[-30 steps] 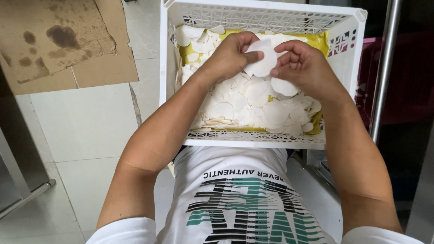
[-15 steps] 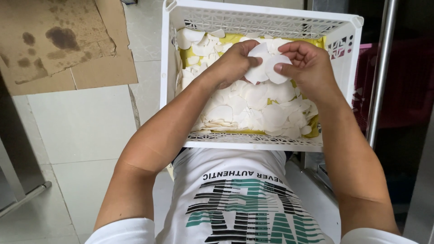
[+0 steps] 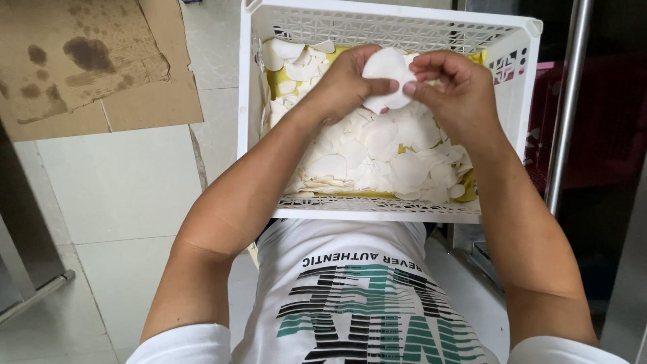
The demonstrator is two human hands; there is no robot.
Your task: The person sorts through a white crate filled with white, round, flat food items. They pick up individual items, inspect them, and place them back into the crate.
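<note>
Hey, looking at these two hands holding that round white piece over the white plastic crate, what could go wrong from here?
1. The thin round white piece is pinched only at its edges by the left hand and right hand, so it might tear or slip.
2. The white plastic crate sits right at the person's body, so a bump could possibly tip it.
3. Anything spilled could land on the stained brown cardboard sheet lying on the floor.

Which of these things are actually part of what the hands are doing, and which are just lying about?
In use:
left hand
right hand
white round slice pinched between both hands
pile of white slices
white plastic crate with yellow liner

Lying about:
stained cardboard on the tiled floor
metal pole
red crate
</note>
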